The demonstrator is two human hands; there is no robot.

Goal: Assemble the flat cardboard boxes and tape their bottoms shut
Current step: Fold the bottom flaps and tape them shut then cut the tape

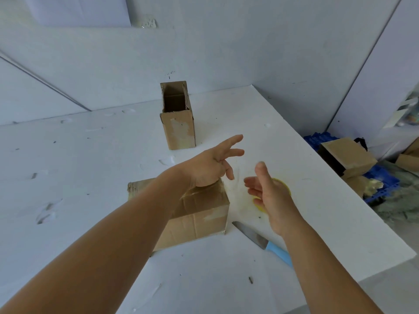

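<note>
Hands both loose, empty: left hand [210, 168] over taped box [199, 214], right hand [269, 191] above tape roll [283, 184]. Risk: careless reach snags knife [260, 239] on desk [90, 155].

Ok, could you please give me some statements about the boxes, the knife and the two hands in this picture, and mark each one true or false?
1. The far cardboard box stands upright with its top open. True.
2. The right hand grips the knife. False: the knife lies on the white table, and the hand, fingers relaxed, holds nothing.
3. The near cardboard box has clear tape across its upper face. True.
4. The left hand holds the yellow tape roll. False: the roll lies on the table behind the right hand.
5. The knife has a blue handle. True.
</note>
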